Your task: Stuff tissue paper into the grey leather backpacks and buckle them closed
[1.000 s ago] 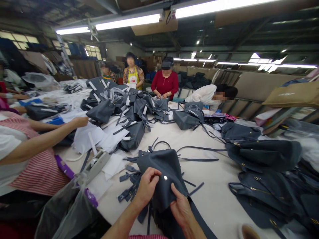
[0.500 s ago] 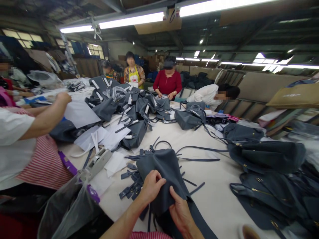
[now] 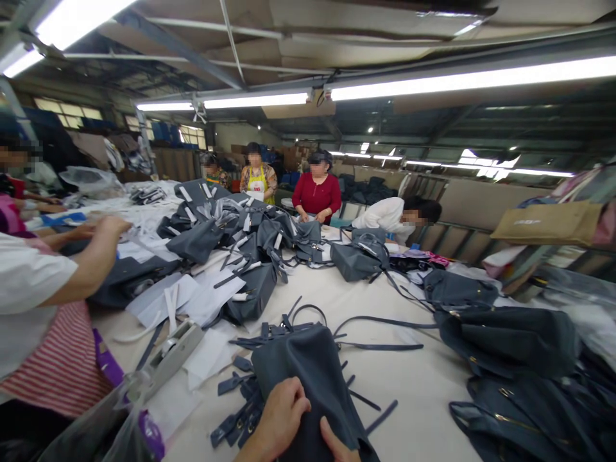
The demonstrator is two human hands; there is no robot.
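A dark blue-grey bag point(image 3: 303, 359) lies on the pale table in front of me, its straps spread behind it. My left hand point(image 3: 282, 414) rests on the bag's near part with its fingers curled in; whether they pinch the material cannot be made out. At the bottom edge, my right hand point(image 3: 337, 443) is at the bag's right side. Only its thumb and part of the palm show, the thumb lying on the leather; its other fingers are hidden. Small leather tabs with metal rings point(image 3: 240, 401) lie left of the bag.
A tape dispenser point(image 3: 176, 353) and white paper sheets point(image 3: 206, 292) lie to the left. Piled bags point(image 3: 250, 244) stand farther back, others point(image 3: 510, 340) at the right. A person in a striped apron point(image 3: 60, 353) works close on my left; several people stand across the table.
The view has tilted upward, so the bag and both my hands sit lower in the picture. The neighbour at the left has lowered the white sheet, and both their hands now show close together.
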